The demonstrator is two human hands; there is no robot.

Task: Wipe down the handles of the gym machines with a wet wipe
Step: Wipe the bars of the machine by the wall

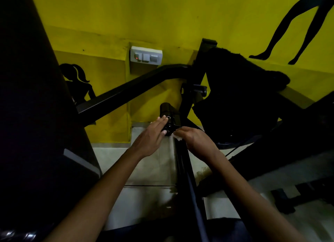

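A short black handle [167,109] sticks up from a black machine bar [184,162] in the middle of the view. My left hand [150,137] lies against the handle's left side with straight fingers, fingertips touching a shiny black fitting [169,127] at its base. My right hand [195,138] comes in from the right and pinches a small white wet wipe [177,136] against the bar just below the fitting. Most of the wipe is hidden under the fingers.
A dark padded column [36,106] fills the left side. A black frame arm [130,91] crosses behind the handle, and a black pad [240,95] sits to the right. A white switch plate [146,54] hangs on the yellow wall. Pale floor tiles [150,167] lie below.
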